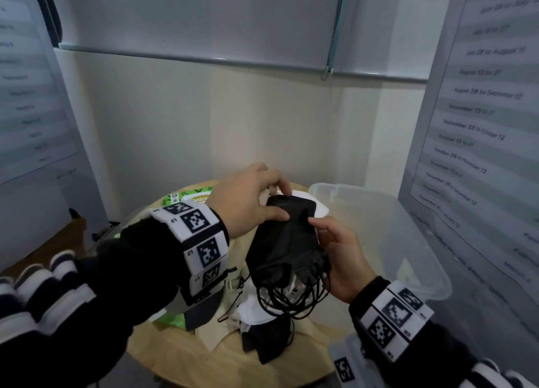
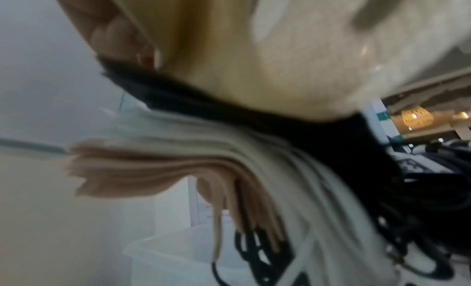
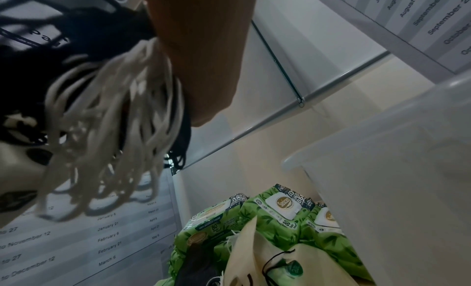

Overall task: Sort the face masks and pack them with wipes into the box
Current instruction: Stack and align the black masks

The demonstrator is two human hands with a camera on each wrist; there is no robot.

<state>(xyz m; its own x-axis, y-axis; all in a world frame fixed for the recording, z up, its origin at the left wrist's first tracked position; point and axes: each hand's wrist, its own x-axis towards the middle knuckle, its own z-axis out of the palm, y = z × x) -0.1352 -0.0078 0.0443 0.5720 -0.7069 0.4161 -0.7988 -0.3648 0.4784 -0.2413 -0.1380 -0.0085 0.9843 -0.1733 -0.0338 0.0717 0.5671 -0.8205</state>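
Note:
A stack of face masks (image 1: 287, 236), black on top with white ones underneath, is held above the round wooden table (image 1: 204, 364). My left hand (image 1: 285, 204) pinches its far end, thumb on top. My right hand (image 1: 320, 236) grips its near right side. Black and white ear loops (image 1: 291, 294) dangle below. In the left wrist view the stack's edges (image 2: 158, 165) show black, white and beige layers. Loose beige, white and black masks (image 1: 262, 344) lie on the table. Green wipes packs (image 3: 280, 220) lie at the back. The clear plastic box (image 1: 388, 221) stands open to the right.
Paper schedules hang on the panels to the left (image 1: 26, 96) and right (image 1: 481, 125). A roller blind (image 1: 204, 17) with a bead chain (image 1: 331, 52) covers the wall behind. The table's near edge is bare wood.

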